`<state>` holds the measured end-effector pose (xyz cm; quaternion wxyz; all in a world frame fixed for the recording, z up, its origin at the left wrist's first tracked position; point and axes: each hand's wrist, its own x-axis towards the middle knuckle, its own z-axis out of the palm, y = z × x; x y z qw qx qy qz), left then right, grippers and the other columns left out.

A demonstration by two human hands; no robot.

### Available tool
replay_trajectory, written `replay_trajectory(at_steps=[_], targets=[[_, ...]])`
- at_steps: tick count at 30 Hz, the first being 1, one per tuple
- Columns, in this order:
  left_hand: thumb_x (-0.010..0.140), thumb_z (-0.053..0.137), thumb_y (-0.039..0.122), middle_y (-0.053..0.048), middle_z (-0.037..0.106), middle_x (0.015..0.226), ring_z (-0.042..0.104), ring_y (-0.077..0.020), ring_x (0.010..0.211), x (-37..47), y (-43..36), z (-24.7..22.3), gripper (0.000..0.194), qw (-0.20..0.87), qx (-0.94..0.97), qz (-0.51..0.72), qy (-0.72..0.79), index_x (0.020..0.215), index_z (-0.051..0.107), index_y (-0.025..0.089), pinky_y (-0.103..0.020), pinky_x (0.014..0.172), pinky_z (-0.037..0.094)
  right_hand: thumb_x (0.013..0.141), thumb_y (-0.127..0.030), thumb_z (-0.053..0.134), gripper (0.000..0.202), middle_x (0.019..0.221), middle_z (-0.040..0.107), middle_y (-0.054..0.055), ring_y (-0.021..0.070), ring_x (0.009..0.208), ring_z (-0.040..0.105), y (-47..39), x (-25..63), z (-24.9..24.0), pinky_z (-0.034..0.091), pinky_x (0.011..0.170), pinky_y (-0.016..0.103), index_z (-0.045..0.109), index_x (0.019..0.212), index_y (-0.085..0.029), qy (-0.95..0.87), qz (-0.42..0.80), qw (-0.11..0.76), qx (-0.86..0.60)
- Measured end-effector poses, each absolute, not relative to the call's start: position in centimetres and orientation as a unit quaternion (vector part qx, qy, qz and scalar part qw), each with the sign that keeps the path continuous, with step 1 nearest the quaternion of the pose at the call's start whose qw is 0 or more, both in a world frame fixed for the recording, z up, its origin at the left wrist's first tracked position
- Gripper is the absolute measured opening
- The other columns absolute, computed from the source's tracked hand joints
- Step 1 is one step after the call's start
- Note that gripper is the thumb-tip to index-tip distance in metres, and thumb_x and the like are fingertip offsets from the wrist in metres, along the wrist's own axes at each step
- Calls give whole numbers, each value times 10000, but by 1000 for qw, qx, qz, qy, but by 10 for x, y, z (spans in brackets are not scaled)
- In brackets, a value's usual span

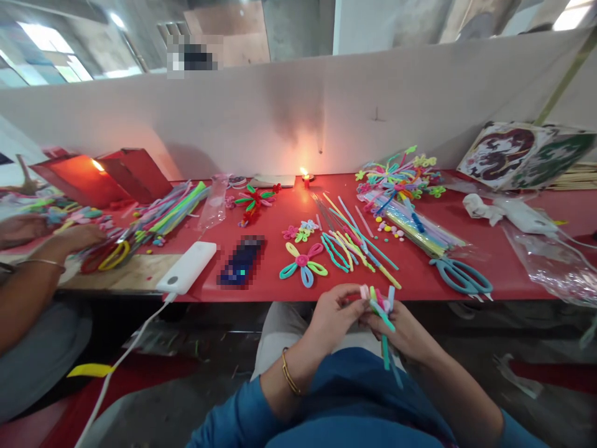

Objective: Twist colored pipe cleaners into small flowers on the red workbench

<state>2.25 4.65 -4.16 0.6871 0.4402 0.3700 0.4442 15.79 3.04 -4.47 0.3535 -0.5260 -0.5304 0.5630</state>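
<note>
My left hand [333, 317] and my right hand [396, 326] meet just below the front edge of the red table. Between them they grip a bundle of folded fuzzy stems [383, 317] in teal, pink, yellow and pale blue; some ends hang down. Both hands have closed fingers around it. On the table, just beyond my left hand, lies a finished five-petal flower [302, 262] with a pink centre. Loose fuzzy stems [357, 246] lie beyond my hands, beside small pink, green and white flowers [301, 231].
A lit candle [306, 180] stands near the white partition. Teal scissors [461, 277] lie right, near a stem bundle [410, 227]. Left are a phone [241, 261], a white power bank [187, 269] with a cable, and another person's hands [79, 236] near yellow-handled scissors [114, 255].
</note>
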Motion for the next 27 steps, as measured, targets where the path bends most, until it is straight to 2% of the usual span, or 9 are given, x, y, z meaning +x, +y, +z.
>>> replay_trajectory(at_steps=[5, 10, 14, 16, 18, 20, 23, 25, 27], targets=[[683, 649, 318, -18, 610, 611, 506, -112, 541, 17, 52, -41, 185, 700, 355, 479, 392, 753, 707, 157, -221, 520, 400, 741, -455, 557, 317, 411, 422, -57, 65, 334, 335, 33, 155, -48, 260, 342, 203, 608, 656, -154, -513, 592, 345, -517], [650, 680, 318, -24, 635, 637, 549, -131, 609, 17, 52, -48, 172, 697, 314, 501, 405, 687, 680, 150, -241, 599, 426, 745, -446, 565, 330, 395, 421, -48, 73, 366, 355, 34, 156, -55, 281, 391, 209, 606, 620, -144, -502, 574, 370, -531], [634, 692, 281, -13, 645, 644, 549, -118, 638, 15, 51, -47, 125, 658, 340, 511, 437, 641, 670, 158, -223, 636, 411, 726, -438, 575, 322, 405, 421, -40, 94, 400, 387, 31, 175, -68, 314, 420, 228, 584, 576, -153, -529, 489, 384, -578], [635, 688, 275, -17, 648, 632, 541, -113, 622, 14, 50, -46, 119, 650, 358, 494, 453, 616, 669, 159, -217, 620, 399, 707, -427, 573, 287, 425, 468, -20, 121, 419, 429, 27, 198, -80, 341, 429, 246, 602, 597, -163, -537, 425, 381, -621], [633, 685, 277, -23, 644, 600, 520, -108, 571, 14, 48, -45, 130, 658, 386, 453, 461, 587, 668, 157, -220, 579, 384, 629, -391, 606, 209, 527, 594, 26, 184, 511, 540, 21, 228, -95, 412, 493, 279, 627, 636, -183, -530, 341, 365, -685], [624, 690, 285, -27, 636, 571, 505, -108, 535, 18, 44, -47, 143, 673, 414, 407, 458, 567, 668, 155, -229, 553, 374, 570, -290, 611, 131, 655, 671, 67, 259, 660, 612, 14, 261, -109, 447, 583, 320, 647, 661, -203, -516, 312, 344, -720], [604, 710, 297, -50, 671, 681, 554, -132, 619, 26, 38, -50, 144, 711, 434, 363, 418, 620, 683, 157, -246, 602, 401, 526, -243, 548, 214, 796, 693, 81, 304, 758, 625, 4, 296, -121, 440, 618, 356, 656, 710, -248, -477, 203, 293, -803], [582, 733, 302, -70, 685, 803, 587, -159, 724, 33, 33, -51, 190, 747, 433, 334, 378, 699, 694, 158, -262, 660, 420, 518, -279, 578, 232, 758, 674, 92, 303, 723, 621, 0, 299, -119, 435, 589, 360, 655, 733, -235, -447, 226, 322, -803], [586, 740, 306, -79, 685, 846, 602, -180, 801, 40, 30, -49, 238, 782, 414, 326, 333, 765, 692, 156, -286, 736, 426, 533, -355, 623, 232, 614, 618, 69, 261, 603, 591, -2, 283, -111, 420, 528, 342, 645, 710, -207, -427, 308, 392, -754]])
